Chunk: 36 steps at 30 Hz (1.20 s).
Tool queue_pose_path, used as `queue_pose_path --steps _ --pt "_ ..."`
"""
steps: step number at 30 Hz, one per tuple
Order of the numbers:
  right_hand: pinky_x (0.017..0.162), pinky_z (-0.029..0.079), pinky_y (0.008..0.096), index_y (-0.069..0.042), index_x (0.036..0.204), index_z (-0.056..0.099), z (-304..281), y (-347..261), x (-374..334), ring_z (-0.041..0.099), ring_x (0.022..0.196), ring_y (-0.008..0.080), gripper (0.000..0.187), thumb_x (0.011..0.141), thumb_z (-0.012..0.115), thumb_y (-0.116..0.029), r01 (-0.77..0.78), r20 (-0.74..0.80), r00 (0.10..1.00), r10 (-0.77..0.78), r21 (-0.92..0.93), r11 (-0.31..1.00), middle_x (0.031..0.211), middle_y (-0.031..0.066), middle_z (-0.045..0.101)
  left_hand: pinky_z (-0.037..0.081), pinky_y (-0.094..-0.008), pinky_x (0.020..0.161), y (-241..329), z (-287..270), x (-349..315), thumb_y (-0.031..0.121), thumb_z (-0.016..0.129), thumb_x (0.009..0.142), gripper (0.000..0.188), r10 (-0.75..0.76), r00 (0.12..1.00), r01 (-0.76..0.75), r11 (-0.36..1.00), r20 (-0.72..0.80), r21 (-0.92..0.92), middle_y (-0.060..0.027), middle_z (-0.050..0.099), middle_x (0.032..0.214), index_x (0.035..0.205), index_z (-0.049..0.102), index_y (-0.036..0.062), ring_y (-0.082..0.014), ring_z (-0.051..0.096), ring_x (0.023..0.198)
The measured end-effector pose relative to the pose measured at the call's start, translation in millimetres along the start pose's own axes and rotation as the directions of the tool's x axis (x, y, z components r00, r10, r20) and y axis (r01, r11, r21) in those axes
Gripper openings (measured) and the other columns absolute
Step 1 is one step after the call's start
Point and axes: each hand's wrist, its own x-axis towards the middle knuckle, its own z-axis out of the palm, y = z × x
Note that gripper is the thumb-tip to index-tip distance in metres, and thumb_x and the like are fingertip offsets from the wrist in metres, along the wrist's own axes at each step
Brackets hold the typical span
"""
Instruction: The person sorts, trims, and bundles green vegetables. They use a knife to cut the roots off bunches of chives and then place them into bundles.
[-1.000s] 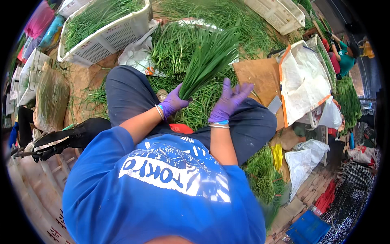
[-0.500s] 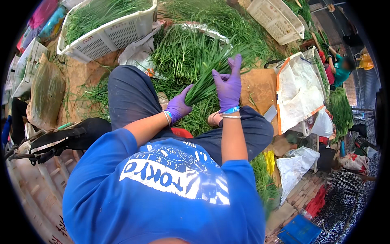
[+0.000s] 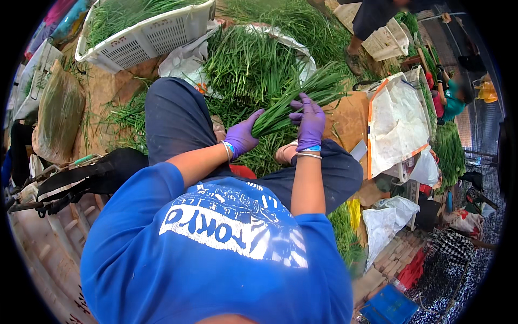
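My left hand (image 3: pixel 242 134), in a purple glove, is closed around the stem end of a bunch of garlic chives (image 3: pixel 299 108). The long green leaves fan out up and to the right. Against the lower side of this bunch is my right hand (image 3: pixel 310 121), also gloved in purple, its fingers apart and partly bent. Beyond my hands a thick heap of chives (image 3: pixel 245 67) lies on a white sack (image 3: pixel 308 62). More loose leaves (image 3: pixel 264 154) lie between my legs, below the bunch.
A white plastic crate (image 3: pixel 148 40) full of greens stands far left, near a filled clear bag (image 3: pixel 59 116). To the right are brown cardboard (image 3: pixel 348 116) and a white sheet with orange edging (image 3: pixel 396 129). One person's leg (image 3: pixel 372 19) is at the top; another person (image 3: pixel 453 97) is far right.
The bunch has tipped further to the right, its leaf tips now over the cardboard. My right hand has lowered slightly, its fingers less spread. A person's leg has come in at the top right.
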Motion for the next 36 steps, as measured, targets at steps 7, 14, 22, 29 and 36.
queue_pose_path --steps 7,14,22,29,36 --pt "0.037 0.031 0.0186 -0.007 0.104 0.060 -8 5 -15 0.036 0.039 0.0064 0.023 0.089 0.047 -0.018 -0.042 -0.189 0.980 0.062 0.110 0.993 0.057 0.0003 0.053 0.048 -0.0393 0.071 3 3 -2 0.010 0.062 0.063 0.081 0.044 0.999 -0.040 0.989 -0.020 0.144 -0.0170 0.058 0.097 0.133 0.026 0.0281 -0.0344 0.058 0.083" --pt "0.045 0.040 0.0181 0.001 0.120 0.045 -38 -31 3 0.051 0.056 0.0085 0.043 0.084 0.056 -0.019 0.374 -0.271 0.873 -0.406 -0.163 0.913 0.088 0.0070 0.057 0.048 -0.0418 0.062 4 -1 -2 0.007 0.059 0.065 0.082 0.129 0.991 -0.125 0.907 0.018 0.401 -0.0154 0.056 0.089 0.135 0.020 0.0264 -0.0341 0.058 0.075" --pt "0.040 0.032 0.0169 -0.004 0.095 0.062 -86 -18 37 0.045 0.045 0.0053 0.024 0.080 0.057 -0.022 -0.073 0.150 0.983 0.107 -0.217 0.974 0.086 0.0041 0.064 0.047 -0.0414 0.057 6 3 -3 0.006 0.059 0.066 0.080 0.289 0.957 -0.265 0.817 0.035 0.513 -0.0136 0.056 0.081 0.134 0.024 0.0257 -0.0316 0.057 0.067" --pt "0.039 0.026 0.0231 -0.005 0.096 0.060 -88 11 25 0.027 0.041 0.0062 0.024 0.086 0.045 -0.020 -0.313 -0.027 0.946 0.323 0.191 0.930 0.053 -0.0065 0.035 0.045 -0.0421 0.057 3 3 -3 0.003 0.059 0.063 0.084 0.287 0.957 -0.257 0.796 0.032 0.547 -0.0138 0.055 0.079 0.135 0.023 0.0265 -0.0325 0.056 0.066" --pt "0.065 0.045 0.0312 0.000 0.085 0.061 -96 24 26 0.058 0.071 0.0221 0.028 0.085 0.045 -0.022 0.119 -0.397 0.745 -0.536 -0.711 0.693 0.077 0.0109 0.062 0.045 -0.0422 0.056 -3 4 -3 0.008 0.062 0.065 0.083 0.220 0.973 -0.213 0.757 0.067 0.617 -0.0141 0.055 0.081 0.135 0.022 0.0264 -0.0324 0.057 0.066"
